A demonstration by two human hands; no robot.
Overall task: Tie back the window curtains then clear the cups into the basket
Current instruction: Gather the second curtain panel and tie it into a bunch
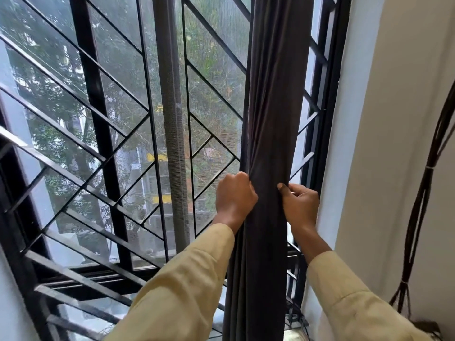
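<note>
A dark grey curtain [273, 94] hangs bunched into a narrow column at the right side of the window. My left hand [234, 195] grips its left edge at about mid height, fingers closed into the folds. On the opposite edge, at the same height, my right hand [301, 205] pinches the fabric with thumb and fingers. The cloth is squeezed tight between both hands. No cups or basket are in view.
A black metal window grille [98, 114] with diagonal bars covers the window, with a mesh screen and trees behind it. A white wall [394, 143] stands at the right. Dark cables [418, 217] hang down that wall, tied in a bundle.
</note>
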